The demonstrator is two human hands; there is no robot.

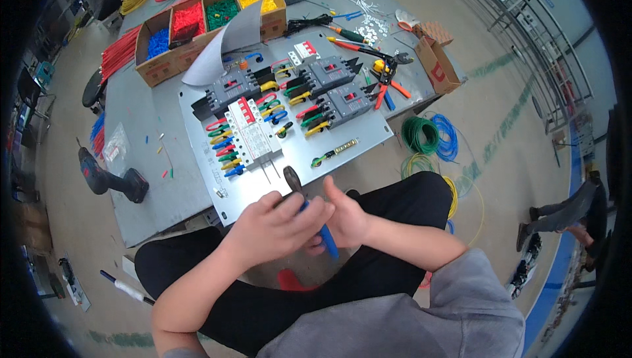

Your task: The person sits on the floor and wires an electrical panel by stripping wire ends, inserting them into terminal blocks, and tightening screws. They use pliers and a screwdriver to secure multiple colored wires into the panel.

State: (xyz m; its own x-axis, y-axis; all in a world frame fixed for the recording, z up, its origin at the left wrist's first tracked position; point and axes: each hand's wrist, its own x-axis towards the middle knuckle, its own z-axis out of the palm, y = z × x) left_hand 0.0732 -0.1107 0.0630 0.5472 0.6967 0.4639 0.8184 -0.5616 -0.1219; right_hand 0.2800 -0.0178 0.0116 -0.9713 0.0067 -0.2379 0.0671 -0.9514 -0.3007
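Above my lap, my left hand (280, 226) is closed around a blue-handled hand tool (328, 243) with a dark rounded end. My fingers cover its middle, so its exact kind does not show. My right hand (345, 216) meets it from the other side, thumb raised, with curled fingertips against the handle. Just beyond lies a metal mounting plate (289, 190) at the table edge. It carries a row of white breakers with red switches (249, 131) and several grey moulded-case breakers (345, 102). Short red, green, yellow and blue wires (230, 154) loop from their terminals. A terminal strip (336, 151) sits at the plate's right.
A cordless drill (112, 177) rests at the table's left. Behind the plate stands a cardboard box (161, 68) of coloured caps, with a curled paper sheet (224, 45). Orange-handled pliers (388, 78) lie at the right. Wire coils (421, 135) are on the floor.
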